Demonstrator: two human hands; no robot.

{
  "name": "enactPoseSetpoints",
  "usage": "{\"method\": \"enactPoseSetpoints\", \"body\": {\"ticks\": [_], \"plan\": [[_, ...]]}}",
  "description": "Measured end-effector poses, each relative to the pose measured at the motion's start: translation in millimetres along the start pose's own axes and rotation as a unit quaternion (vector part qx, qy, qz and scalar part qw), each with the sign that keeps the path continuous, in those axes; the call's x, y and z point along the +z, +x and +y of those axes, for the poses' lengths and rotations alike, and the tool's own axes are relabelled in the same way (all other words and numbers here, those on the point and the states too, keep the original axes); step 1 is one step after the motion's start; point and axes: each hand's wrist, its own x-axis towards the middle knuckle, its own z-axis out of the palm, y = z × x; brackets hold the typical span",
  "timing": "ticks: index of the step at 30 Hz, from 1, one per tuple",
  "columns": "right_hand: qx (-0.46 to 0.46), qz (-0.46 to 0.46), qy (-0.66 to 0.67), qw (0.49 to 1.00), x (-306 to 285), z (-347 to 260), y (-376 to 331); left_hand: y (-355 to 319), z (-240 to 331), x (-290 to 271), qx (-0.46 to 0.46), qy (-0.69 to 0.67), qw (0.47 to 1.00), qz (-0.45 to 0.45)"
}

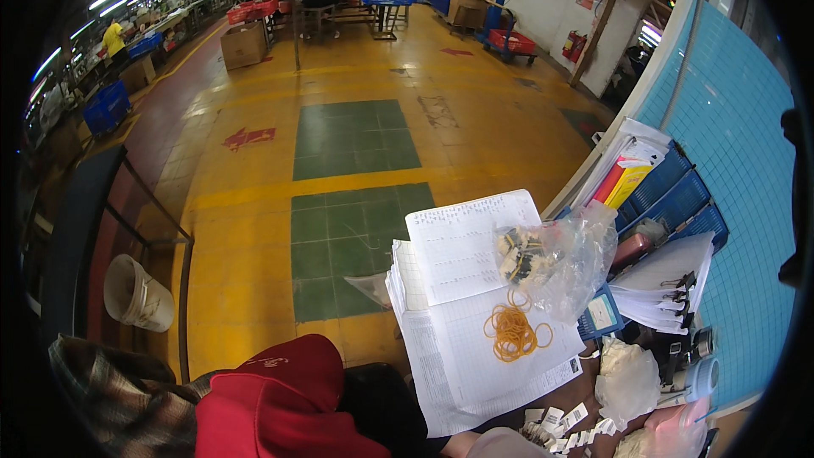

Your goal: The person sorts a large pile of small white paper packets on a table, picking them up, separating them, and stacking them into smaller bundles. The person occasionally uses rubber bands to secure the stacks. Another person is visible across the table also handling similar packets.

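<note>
1. Papers were held in blue racks beside the worktop.
2. An open notebook was spread on the worktop, its writing too small to be read.
3. Pale and dark pieces were enclosed in a clear bag partly over the notebook.
4. Thin tan rubber bands were loosely heaped on its lower page.
5. The hands could not be seen, nor their state told.

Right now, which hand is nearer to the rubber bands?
Right hand, probably: a sliver of skin beside a pale sleeve shows at the lower edge, short of the rubber bands; left hand unseen.
</note>
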Motion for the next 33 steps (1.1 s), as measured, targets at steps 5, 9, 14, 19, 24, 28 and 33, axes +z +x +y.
{"method": "enactPoseSetpoints", "body": {"ticks": [5,9,14,19,24,28,33], "plan": [[0.006,0.017,0.01,1.0,-5,2,-8,1,-3,4,0.011,-0.009,1.0,-0.002],[0.018,0.063,0.054,0.996,-17,4,-26,3,0,14,0.026,-0.019,0.999,-0.007],[0.127,0.226,0.251,0.932,-52,-15,-100,12,-10,32,0.1,-0.024,0.995,-0.011],[0.172,0.243,0.511,0.806,-31,-55,-172,22,-33,31,0.03,-0.355,0.934,-0.001],[0.201,0.137,0.608,0.756,16,-97,-178,9,-30,40,-0.024,-0.27,0.959,0.087],[0.21,0.159,0.59,0.764,21,-105,-170,8,-20,42,-0.015,-0.25,0.965,0.073],[0.229,0.166,0.567,0.774,20,-106,-176,9,-20,46,0.008,-0.201,0.977,0.067]]}}
